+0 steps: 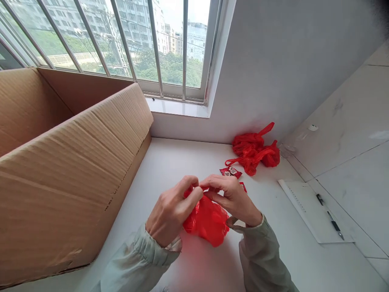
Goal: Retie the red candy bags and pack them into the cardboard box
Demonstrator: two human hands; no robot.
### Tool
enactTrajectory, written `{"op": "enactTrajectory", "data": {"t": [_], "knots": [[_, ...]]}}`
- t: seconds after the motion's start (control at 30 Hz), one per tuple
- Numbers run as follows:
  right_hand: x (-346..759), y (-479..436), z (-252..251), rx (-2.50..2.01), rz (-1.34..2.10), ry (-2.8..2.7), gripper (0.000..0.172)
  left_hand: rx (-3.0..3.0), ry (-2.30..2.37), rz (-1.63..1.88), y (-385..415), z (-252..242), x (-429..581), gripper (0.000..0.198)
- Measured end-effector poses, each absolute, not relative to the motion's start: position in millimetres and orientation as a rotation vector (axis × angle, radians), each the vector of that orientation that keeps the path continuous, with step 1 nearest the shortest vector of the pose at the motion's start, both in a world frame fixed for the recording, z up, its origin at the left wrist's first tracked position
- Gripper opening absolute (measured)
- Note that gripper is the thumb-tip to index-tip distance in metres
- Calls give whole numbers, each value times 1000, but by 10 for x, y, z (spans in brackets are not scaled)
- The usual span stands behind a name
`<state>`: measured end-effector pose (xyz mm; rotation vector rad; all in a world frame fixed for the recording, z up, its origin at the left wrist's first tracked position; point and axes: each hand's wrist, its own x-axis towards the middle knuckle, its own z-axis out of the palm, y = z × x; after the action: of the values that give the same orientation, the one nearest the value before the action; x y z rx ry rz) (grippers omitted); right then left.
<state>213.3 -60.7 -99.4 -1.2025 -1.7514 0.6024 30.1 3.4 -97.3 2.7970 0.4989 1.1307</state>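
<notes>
Left hand [172, 211] and right hand [232, 198] pinch the gathered top of the red bag [208, 225], which bulges just beneath the grip. Even tension, fingertips close together, seems wisest.

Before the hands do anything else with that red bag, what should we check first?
1. Both hands grip the red bag: the left hand and right hand pinch its top. Ok.
2. Bag resting on the table: it sits low, but contact is hidden. Cannot tell.
3. What is inside the bag: the plastic hides it. Cannot tell.
4. Cardboard box apart from the hands: it stands off to the left. Ok.
5. Red packet out of the way: it lies just behind the right hand. Not ok.
6. Pen away from the bag: far off to the right. Ok.
</notes>
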Motion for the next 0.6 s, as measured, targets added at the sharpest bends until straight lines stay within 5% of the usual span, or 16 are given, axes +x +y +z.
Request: {"op": "enactTrajectory", "data": {"t": [0.2, 0.43, 0.6], "knots": [[2258, -785, -907, -1348, 199, -1887, 23, 2896, 398, 850, 120, -799, 137, 31], [2880, -761, -1174, -1444, 468, -1653, 28, 2566, 737, -9, -62, -718, -92, 40], [3240, -555, -1654, -1555, 713, -1436, 38, 2570, 883, -62, -74, -767, -97, 37]]}}
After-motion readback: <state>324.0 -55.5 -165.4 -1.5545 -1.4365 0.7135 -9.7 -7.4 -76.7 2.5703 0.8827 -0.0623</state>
